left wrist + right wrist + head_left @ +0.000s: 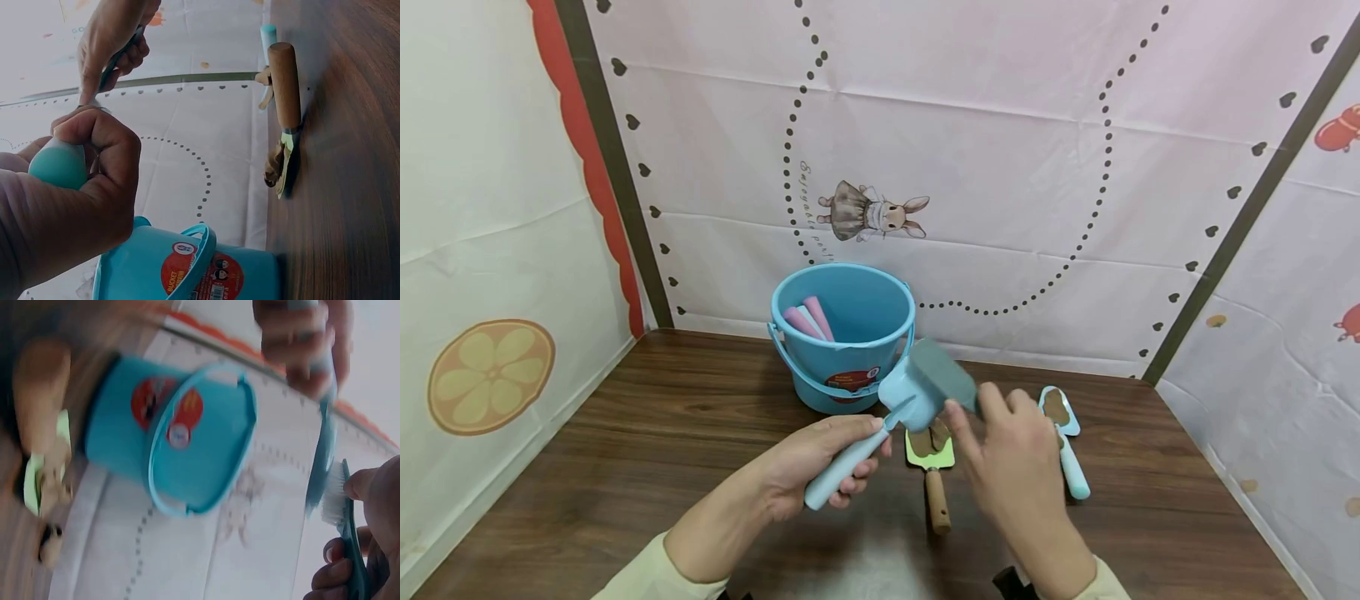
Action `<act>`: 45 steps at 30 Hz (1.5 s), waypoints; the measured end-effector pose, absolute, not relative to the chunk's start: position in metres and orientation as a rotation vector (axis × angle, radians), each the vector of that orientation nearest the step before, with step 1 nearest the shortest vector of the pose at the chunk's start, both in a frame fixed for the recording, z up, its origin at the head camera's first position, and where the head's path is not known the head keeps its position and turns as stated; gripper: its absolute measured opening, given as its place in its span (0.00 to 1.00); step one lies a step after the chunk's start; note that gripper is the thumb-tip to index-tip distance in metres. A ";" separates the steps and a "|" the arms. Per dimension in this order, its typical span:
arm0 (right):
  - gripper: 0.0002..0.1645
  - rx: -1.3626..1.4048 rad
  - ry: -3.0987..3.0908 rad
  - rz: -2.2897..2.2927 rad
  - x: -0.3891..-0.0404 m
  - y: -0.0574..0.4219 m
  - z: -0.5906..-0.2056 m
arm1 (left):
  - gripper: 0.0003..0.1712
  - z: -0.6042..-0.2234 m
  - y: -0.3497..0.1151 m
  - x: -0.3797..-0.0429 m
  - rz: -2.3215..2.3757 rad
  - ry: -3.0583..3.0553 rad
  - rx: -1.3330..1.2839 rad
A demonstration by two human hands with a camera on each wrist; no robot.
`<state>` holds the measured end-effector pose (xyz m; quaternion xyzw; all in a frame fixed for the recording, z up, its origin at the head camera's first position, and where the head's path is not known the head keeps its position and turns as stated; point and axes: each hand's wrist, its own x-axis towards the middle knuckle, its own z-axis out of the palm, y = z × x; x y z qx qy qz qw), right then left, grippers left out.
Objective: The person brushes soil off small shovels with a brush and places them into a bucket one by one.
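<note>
My left hand [820,467] grips the pale blue handle of a small hand shovel [901,400], its blade tilted up in front of the bucket. In the left wrist view the handle's rounded end pokes out of the curled fingers. My right hand [1018,454] holds a teal brush [354,556], thumb along its back. White bristles [334,499] meet the shovel's blade in the right wrist view. Below the hands, a green trowel [937,496] with a wooden handle lies on the table, brown clumps on its blade. Right of it lies a light blue trowel [1073,467], also with brown matter on it.
Behind the hands stands a blue bucket [842,367] with a handle and red label; pink and pale blue handles [808,318] stick up inside. The dark wooden table [647,442] is enclosed by printed cloth walls [1000,208] at the back and both sides.
</note>
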<state>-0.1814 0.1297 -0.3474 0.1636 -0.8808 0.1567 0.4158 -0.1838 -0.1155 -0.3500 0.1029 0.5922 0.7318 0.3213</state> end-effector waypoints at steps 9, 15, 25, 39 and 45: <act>0.23 0.365 -2.208 0.415 -0.181 0.137 -0.340 | 0.23 -0.350 -0.116 -0.182 1.929 1.527 0.290; 0.25 0.567 -2.221 0.384 -0.159 0.108 -0.353 | 0.23 -0.350 -0.116 -0.183 1.927 1.483 0.295; 0.22 0.441 -2.235 0.408 -0.175 0.124 -0.349 | 0.23 -0.348 -0.115 -0.181 1.917 1.529 0.301; 0.28 0.512 -2.149 0.416 -0.164 0.120 -0.344 | 0.22 -0.347 -0.116 -0.181 1.933 1.498 0.297; 0.28 0.546 -2.184 0.362 -0.160 0.109 -0.353 | 0.22 -0.344 -0.116 -0.180 1.939 1.498 0.299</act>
